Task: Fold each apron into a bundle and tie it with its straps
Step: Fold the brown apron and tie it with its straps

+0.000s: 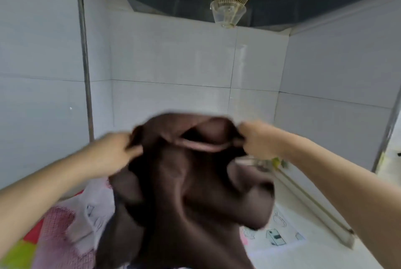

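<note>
A dark brown apron (186, 190) hangs in the air in front of me, crumpled and blurred. A pinkish strap (204, 146) runs across its top between my hands. My left hand (115, 151) grips the apron's upper left edge. My right hand (258, 138) grips the upper right edge, level with the left. The cloth drops down over the surface below and hides its middle.
Other cloths lie at the lower left: a grey one (93, 210), a pink checked one (54, 232) and a red and green piece (19, 253). A white patterned cover (275, 236) shows at the lower right. Tiled walls enclose the space and a metal pole (85, 73) stands left.
</note>
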The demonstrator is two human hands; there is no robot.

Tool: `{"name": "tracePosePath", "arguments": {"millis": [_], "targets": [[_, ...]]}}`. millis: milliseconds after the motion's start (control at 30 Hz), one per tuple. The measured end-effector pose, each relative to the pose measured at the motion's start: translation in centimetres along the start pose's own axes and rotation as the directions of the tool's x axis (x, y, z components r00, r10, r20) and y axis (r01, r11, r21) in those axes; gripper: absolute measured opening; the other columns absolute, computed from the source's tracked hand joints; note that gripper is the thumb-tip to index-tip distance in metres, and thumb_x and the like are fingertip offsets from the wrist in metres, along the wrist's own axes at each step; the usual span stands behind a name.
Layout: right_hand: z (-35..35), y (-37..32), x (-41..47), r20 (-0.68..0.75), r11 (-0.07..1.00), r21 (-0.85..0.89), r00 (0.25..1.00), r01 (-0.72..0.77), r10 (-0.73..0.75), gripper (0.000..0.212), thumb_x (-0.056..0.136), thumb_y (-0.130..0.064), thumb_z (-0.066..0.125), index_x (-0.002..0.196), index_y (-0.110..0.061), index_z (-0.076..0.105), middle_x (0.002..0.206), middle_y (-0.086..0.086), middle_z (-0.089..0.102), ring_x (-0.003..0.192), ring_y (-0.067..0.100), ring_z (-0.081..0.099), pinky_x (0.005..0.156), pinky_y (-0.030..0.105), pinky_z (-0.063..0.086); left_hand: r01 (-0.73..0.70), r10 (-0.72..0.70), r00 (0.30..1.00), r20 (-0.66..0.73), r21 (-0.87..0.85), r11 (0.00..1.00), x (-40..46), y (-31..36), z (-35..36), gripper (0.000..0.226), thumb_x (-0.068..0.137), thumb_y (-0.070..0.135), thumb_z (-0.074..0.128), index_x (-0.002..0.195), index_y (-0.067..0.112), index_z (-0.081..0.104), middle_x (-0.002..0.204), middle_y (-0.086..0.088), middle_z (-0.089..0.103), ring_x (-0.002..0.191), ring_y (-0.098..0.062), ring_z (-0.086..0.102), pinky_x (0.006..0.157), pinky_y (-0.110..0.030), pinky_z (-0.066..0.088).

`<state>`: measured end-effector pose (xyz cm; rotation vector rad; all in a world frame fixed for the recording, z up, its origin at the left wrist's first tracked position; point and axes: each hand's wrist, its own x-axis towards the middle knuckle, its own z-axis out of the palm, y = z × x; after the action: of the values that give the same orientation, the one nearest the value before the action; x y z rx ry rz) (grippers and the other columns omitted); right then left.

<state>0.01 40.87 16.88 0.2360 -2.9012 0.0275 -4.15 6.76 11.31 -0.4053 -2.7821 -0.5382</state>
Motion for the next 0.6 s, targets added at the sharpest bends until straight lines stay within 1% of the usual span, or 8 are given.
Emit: {"name": "tracePosePath", "arguments": {"millis": [33,67,100,200,333,400,500,600], "targets": [[0.8,0.2,-0.1,0.233,0.998,-0.026,0.972,0.052,-0.045,0.007,0.1,-0.016,0.057,0.094,-0.014,0.059,0.099,0.007,0.071,0.095,0.033,0.065,0.071,0.036,0.047,-0.01,-0.015,0.962,0.272,0.088,0.996,-0.5,-0.3,0.7,0.027,0.09,0.046,0.065,0.083,0.021,0.062,0.082,-0.004,0.073,0.073,-0.022,0.065,0.066,-0.032,0.053],[1.1,0.5,-0.2,0.321,0.996,-0.021,0.944,0.087,-0.076,0.009,0.1,-0.014,0.058,0.093,-0.016,0.063,0.093,-0.001,0.069,0.09,0.027,0.064,0.071,0.033,0.049,-0.02,-0.037,0.905,0.425,0.127,0.992,-0.9,-0.6,1.4,0.027,0.088,0.045,0.065,0.077,0.022,0.059,0.074,0.003,0.068,0.065,-0.015,0.062,0.064,-0.031,0.056],[1.0,0.8,-0.3,0.282,0.996,0.034,0.955,0.085,-0.091,0.017,0.099,-0.009,0.056,0.089,-0.022,0.064,0.088,-0.008,0.066,0.085,0.021,0.061,0.068,0.027,0.047,-0.035,-0.027,0.895,0.445,0.131,0.991,-1.1,-0.8,1.6,0.024,0.089,0.042,0.065,0.072,0.027,0.06,0.07,0.007,0.066,0.062,-0.007,0.06,0.066,-0.029,0.057],[0.2,1.1,0.1,0.068,0.965,0.263,0.998,-0.005,-0.013,0.038,0.091,0.003,0.046,0.085,-0.026,0.069,0.088,-0.006,0.068,0.087,0.018,0.063,0.067,0.026,0.048,-0.033,0.02,0.925,0.38,0.026,0.999,-1.2,-0.8,1.2,0.029,0.093,0.047,0.068,0.064,0.047,0.064,0.071,0.028,0.068,0.072,0.009,0.062,0.064,-0.008,0.044],[-0.1,-0.5,0.4,0.003,0.873,0.488,1.0,-0.017,0.017,0.035,0.092,0.001,0.048,0.093,-0.021,0.075,0.093,-0.002,0.074,0.095,0.021,0.068,0.086,0.034,0.054,-0.007,0.01,0.91,0.414,-0.008,1.0,-0.9,0.3,2.6,0.017,0.085,0.055,0.071,0.075,0.043,0.065,0.075,0.027,0.066,0.075,0.003,0.062,0.072,-0.017,0.049],[0.3,-1.4,0.5,-0.022,0.826,0.564,1.0,0.011,0.002,0.033,0.091,0.0,0.049,0.097,-0.016,0.077,0.095,0.001,0.077,0.095,0.022,0.071,0.089,0.036,0.058,0.025,0.065,0.922,0.381,-0.225,0.974,-1.0,1.7,4.4,0.01,0.086,0.044,0.074,0.094,0.041,0.069,0.093,0.022,0.075,0.09,-0.002,0.071,0.09,-0.027,0.056],[1.4,-2.3,1.0,-0.049,0.817,0.575,0.998,0.056,-0.034,0.025,0.089,-0.003,0.049,0.094,-0.007,0.073,0.093,0.014,0.075,0.083,0.03,0.069,0.079,0.041,0.058,0.039,0.092,0.958,0.271,-0.441,0.896,-1.2,4.6,6.9,0.018,0.098,0.018,0.065,0.103,0.031,0.075,0.097,0.01,0.08,0.092,-0.009,0.074,0.09,-0.025,0.055],[1.9,-1.4,1.2,-0.032,0.838,0.543,0.998,0.058,-0.048,0.013,0.092,-0.019,0.063,0.089,-0.011,0.073,0.08,0.007,0.072,0.071,0.022,0.065,0.072,0.036,0.053,0.122,-0.105,0.992,0.063,-0.555,0.823,-0.3,4.5,8.1,0.044,0.094,-0.003,0.049,0.093,0.027,0.081,0.092,0.005,0.08,0.095,-0.017,0.074,0.094,-0.034,0.056]]}}
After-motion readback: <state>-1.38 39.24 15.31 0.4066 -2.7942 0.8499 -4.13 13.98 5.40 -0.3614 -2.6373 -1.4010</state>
